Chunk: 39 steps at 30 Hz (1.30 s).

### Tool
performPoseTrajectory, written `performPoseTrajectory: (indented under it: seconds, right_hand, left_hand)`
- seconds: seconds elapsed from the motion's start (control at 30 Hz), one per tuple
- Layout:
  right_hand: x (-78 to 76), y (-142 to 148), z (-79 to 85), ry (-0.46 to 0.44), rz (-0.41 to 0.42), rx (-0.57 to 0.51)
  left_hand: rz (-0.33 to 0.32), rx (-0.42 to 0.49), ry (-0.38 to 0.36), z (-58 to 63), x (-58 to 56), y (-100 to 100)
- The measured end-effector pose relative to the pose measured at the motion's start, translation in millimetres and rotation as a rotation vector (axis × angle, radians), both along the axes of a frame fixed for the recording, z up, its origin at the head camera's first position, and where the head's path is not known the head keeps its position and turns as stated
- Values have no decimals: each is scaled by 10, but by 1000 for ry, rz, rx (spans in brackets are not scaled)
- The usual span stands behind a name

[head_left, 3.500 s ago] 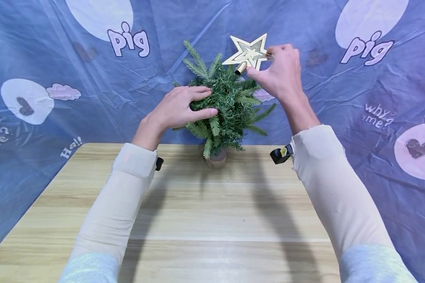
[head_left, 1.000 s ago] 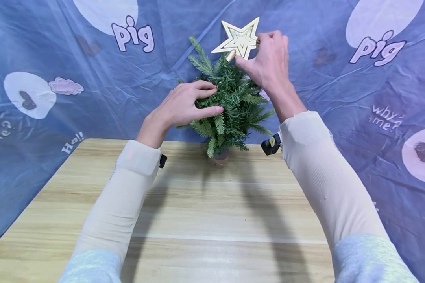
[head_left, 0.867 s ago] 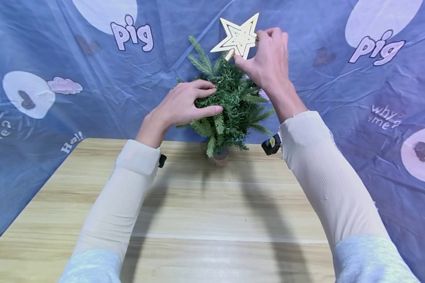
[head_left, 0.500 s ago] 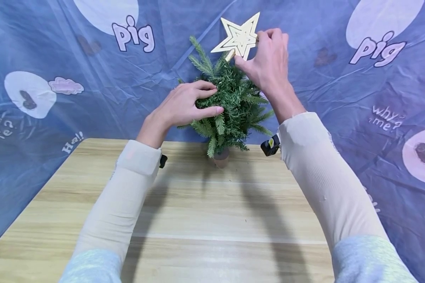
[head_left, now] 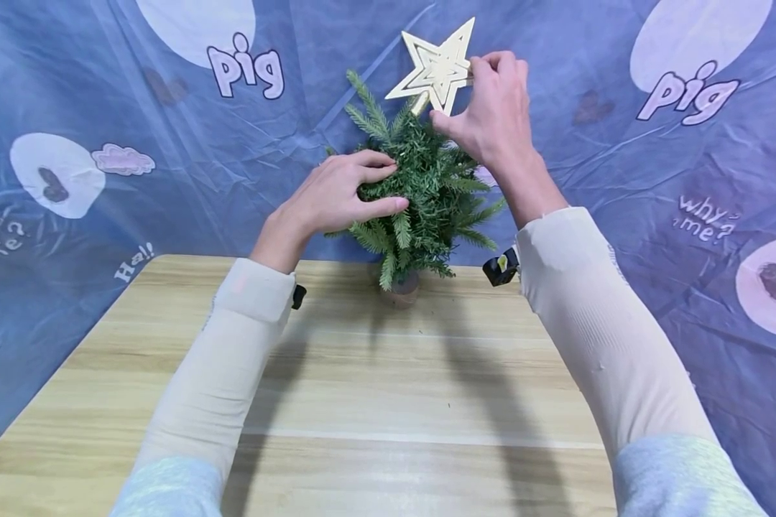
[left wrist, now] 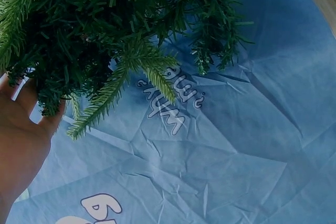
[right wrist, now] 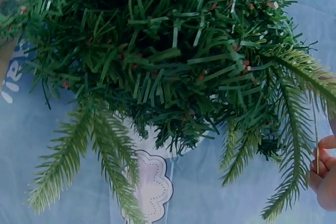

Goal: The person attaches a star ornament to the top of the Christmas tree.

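A small green artificial Christmas tree (head_left: 427, 187) stands upright near the back of the table in a brownish round base (head_left: 401, 291). At its left side my left hand (head_left: 336, 190) holds the foliage, thumb in front and the other fingers among the branches. In the left wrist view, the left hand (left wrist: 23, 135) reaches in under the needles. A gold star tree topper (head_left: 438, 70) tilts at the treetop, the lower end of its socket (head_left: 419, 105) right at the upper needles. My right hand (head_left: 498, 108) pinches the star's right side; the right wrist view shows fingertips (right wrist: 320, 166) on its thin edge.
A wood-grain table (head_left: 375, 402) lies in front of the tree, with a few tiny dark bits on it. Behind and around it hangs a creased blue printed cloth (head_left: 136, 86). Longer light-green sprigs (head_left: 368, 108) stick out of the tree.
From 3.5 s ago, the right hand has brought the star left and up in view, its socket now at the treetop. Lately the star shifts only slightly. The left hand stays at the tree.
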State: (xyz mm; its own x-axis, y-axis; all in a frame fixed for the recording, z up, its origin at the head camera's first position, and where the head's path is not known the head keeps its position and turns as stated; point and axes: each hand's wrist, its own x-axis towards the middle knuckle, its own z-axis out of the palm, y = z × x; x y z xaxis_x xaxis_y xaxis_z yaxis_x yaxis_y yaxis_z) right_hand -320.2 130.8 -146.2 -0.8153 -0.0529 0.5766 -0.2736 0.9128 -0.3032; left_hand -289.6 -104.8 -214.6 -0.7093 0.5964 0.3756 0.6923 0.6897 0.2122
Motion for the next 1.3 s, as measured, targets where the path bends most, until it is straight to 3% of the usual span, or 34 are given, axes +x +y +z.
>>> performPoseTrajectory:
  seconds: [0.23,0.47,0.9,1.3]
  right_hand:
    - [-7,-31,-22,24,-26,-37]
    - [0,-78,-19,55,-1,-32]
    - [6,-9,5,-72,3,-17]
    - [24,7,33,-124,44,-12]
  left_hand:
    - [-4,-2,1,-11,-6,14]
    - [-5,4,3,-10,-7,14]
    - [3,-5,3,-14,-2,3]
    - [1,6,4,-19,6,-6]
